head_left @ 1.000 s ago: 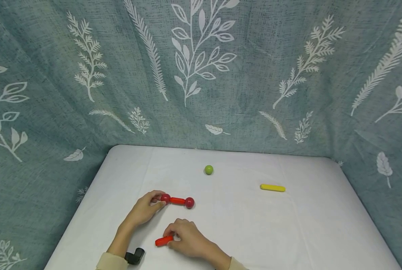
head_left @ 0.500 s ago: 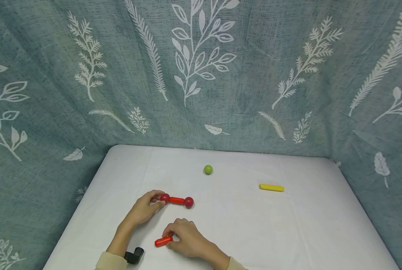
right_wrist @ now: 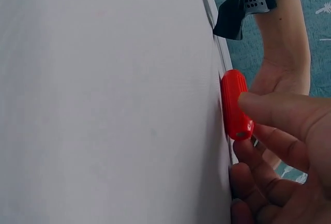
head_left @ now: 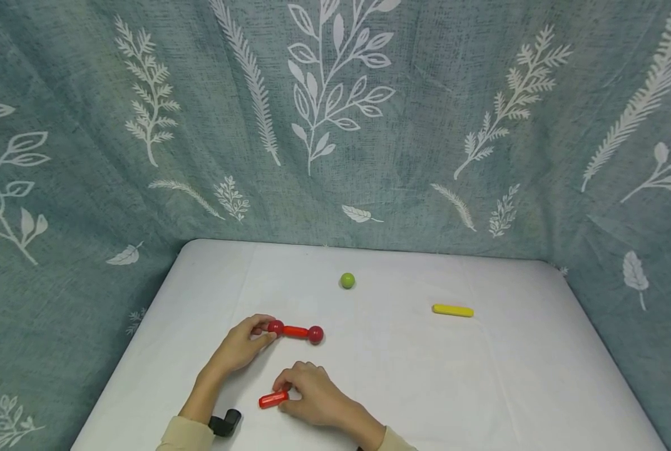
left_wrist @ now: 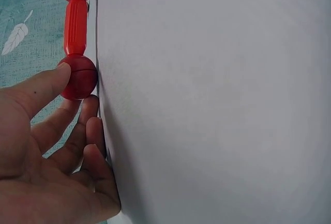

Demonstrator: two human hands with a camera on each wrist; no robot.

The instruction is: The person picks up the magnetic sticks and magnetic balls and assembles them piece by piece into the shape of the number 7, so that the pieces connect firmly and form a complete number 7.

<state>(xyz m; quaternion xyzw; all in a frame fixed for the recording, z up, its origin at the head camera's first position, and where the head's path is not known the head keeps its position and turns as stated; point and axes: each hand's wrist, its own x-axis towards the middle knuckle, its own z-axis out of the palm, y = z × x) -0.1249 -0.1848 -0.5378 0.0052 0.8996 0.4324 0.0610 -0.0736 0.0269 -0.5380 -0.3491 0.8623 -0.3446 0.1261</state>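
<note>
Two dark red balls joined by a short red rod form a dumbbell-shaped piece on the left half of the table. My left hand pinches its near ball between thumb and fingers, as the left wrist view shows. Closer to the front, my right hand pinches a separate ridged red rod by one end. That rod lies low at the tabletop; whether it touches the cloth I cannot tell. A small hole shows in its end in the right wrist view.
A green ball sits toward the back of the white-covered table. To the right lies a yellow rod. The black wrist camera juts out beside the left sleeve. Behind the table hangs a leaf-patterned green curtain.
</note>
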